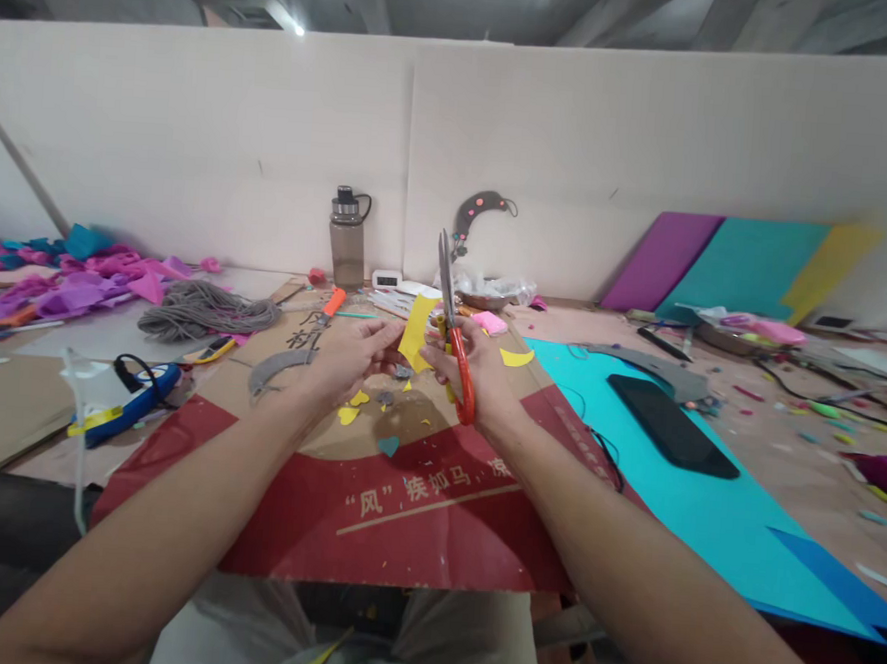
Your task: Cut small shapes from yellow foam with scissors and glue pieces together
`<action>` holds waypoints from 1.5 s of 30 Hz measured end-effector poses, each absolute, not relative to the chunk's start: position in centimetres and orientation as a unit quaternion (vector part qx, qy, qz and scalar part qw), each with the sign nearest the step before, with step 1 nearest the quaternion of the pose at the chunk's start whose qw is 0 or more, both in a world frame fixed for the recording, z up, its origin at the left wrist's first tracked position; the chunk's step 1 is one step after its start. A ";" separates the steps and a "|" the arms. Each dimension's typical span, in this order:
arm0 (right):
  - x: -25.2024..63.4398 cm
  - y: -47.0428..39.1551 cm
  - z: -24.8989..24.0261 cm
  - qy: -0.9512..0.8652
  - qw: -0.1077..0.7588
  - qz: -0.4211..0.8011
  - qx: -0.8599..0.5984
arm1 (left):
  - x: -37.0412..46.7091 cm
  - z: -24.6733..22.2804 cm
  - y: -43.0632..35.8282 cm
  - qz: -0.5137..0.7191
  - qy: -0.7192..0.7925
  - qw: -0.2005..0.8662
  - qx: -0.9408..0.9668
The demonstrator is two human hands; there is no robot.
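Between both hands is a strip of yellow paper (415,332), held upright over the cardboard. My left hand (356,359) pinches its left edge between thumb and fingers. Orange-handled scissors (465,373) rest in my right hand (486,370), blades pointing up and almost together; the right fingertips are also at the paper's lower right edge. Below lie yellow cut-outs (348,414), a teal heart (388,446) and small grey scraps. A yellow crescent (517,358) is just right of my right hand. Left of my left hand lies a grey crescent (280,370), partly covered by the wrist.
Red-and-brown cardboard (431,532) covers the table before me. A phone (670,424) lies on turquoise sheets (739,530) at right. Behind stand a water bottle (348,241) and an orange cutter (334,303). Grey cord (204,312) and a blue glue gun (127,408) lie at left.
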State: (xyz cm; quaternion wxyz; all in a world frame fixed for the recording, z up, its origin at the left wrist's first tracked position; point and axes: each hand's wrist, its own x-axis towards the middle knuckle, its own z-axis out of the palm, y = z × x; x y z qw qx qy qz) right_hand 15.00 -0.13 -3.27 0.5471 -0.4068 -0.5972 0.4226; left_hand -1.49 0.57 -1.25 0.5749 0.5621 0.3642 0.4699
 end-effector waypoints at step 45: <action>15.6 -0.3 -2.3 -0.622 0.551 0.359 -0.425 | -1.2 -1.8 0.7 0.516 0.420 0.417 0.619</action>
